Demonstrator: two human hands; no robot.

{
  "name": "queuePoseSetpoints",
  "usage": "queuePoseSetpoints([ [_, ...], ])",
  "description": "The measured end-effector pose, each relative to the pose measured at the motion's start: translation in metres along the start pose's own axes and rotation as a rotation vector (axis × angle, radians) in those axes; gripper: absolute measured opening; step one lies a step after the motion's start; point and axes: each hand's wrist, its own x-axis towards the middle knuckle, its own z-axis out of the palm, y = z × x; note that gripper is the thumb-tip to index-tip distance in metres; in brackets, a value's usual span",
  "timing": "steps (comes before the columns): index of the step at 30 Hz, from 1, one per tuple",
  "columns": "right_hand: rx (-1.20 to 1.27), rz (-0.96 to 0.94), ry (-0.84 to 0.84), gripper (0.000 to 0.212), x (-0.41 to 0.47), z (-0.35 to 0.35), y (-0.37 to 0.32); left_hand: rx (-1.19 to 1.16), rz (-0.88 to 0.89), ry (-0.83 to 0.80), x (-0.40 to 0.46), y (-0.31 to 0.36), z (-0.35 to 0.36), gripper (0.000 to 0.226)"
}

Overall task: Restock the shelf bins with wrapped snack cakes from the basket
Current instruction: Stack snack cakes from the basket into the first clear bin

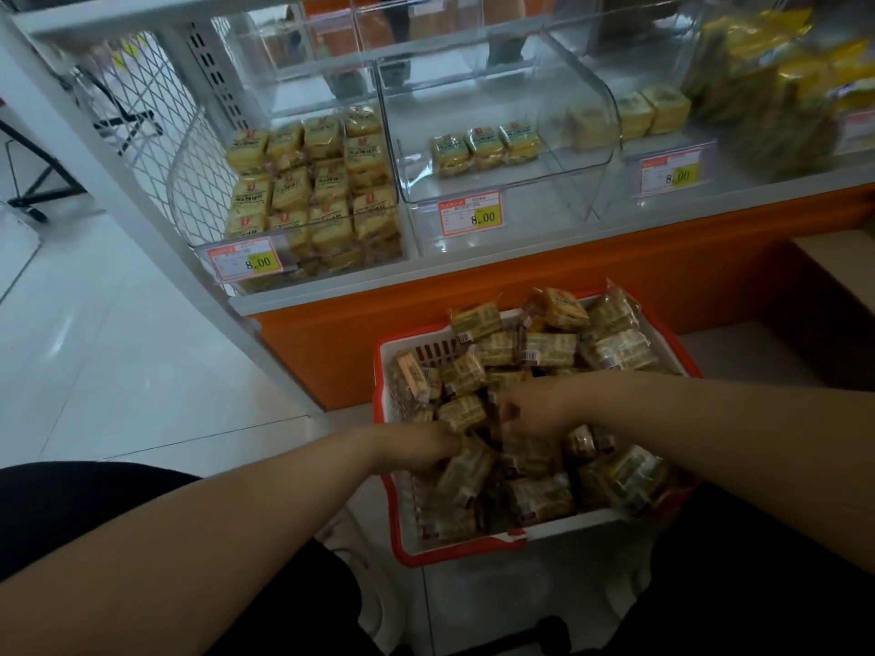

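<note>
Both forearms reach in from the bottom of the frame and meet over the basket [478,544], a red-and-white one at lower centre heaped with wrapped snack cakes [549,350], too many and too tumbled to count. Her left hand [421,445] curls its fingers round a cake [466,471] near the middle of the heap; the right hand [535,409] is dug in just beside it, fingers bent down among the wrappers, though whether it has closed on one I cannot tell. Three clear bins stand along the shelf in the upper half. The left bin [303,191] is nearly full, about a dozen faces showing in front. The middle bin [492,153] holds only three cakes in a row, and the right bin [611,118] about three, blurred. Three price tags [471,215] read 8.00. My worry is the slippery film: grabbing a bunch at once could spill some onto the floor, and squeezing might crush the soft cakes.
</note>
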Motion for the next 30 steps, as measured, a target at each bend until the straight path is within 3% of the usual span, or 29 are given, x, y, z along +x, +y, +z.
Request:
queuePoseSetpoints([
  [4, 0.099, 0.037, 0.155, 0.031, -0.016, -0.017, 0.007, -0.249, 0.151, 0.073, -0.029, 0.029, -0.026, 0.028],
  [6, 0.504, 0.041, 0.132, 0.041, -0.028, -0.031, 0.004, -0.183, 0.297, 0.156, -0.049, 0.046, -0.037, 0.018],
  [9, 1.005, -0.001, 0.178, 0.053, -0.049, -0.055, -0.001, 0.337, 0.594, 0.442, -0.080, 0.063, -0.046, 0.022],
  [12, 1.149, -0.163, 0.105, 0.040, -0.064, -0.068, -0.004, 0.969, 0.945, 0.745, -0.099, 0.068, -0.054, 0.034],
  [14, 1.209, -0.259, 0.106, 0.027, -0.068, -0.070, -0.005, 1.081, 1.107, 0.810, -0.103, 0.071, -0.060, 0.030],
  [16, 1.253, -0.294, 0.173, 0.025, -0.068, -0.073, -0.007, 1.065, 1.074, 0.879, -0.102, 0.075, -0.065, 0.041],
  [18, 1.274, -0.314, 0.227, 0.025, -0.066, -0.079, -0.008, 0.957, 0.887, 0.929, -0.098, 0.075, -0.071, 0.074],
  [20, 1.278, -0.334, 0.260, 0.025, -0.062, -0.087, -0.011, 0.713, 0.672, 0.833, -0.101, 0.074, -0.080, 0.109],
  [22, 1.257, -0.349, 0.301, 0.026, -0.056, -0.093, -0.016, 0.516, 0.575, 0.758, -0.106, 0.071, -0.089, 0.127],
  [26, 1.273, -0.412, 0.334, 0.025, -0.042, -0.103, -0.030, 0.339, 0.574, 0.782, -0.111, 0.073, -0.093, 0.131],
  [30, 1.326, -0.486, 0.354, 0.029, -0.029, -0.113, -0.044, 0.519, 0.678, 1.033, -0.109, 0.081, -0.095, 0.119],
])
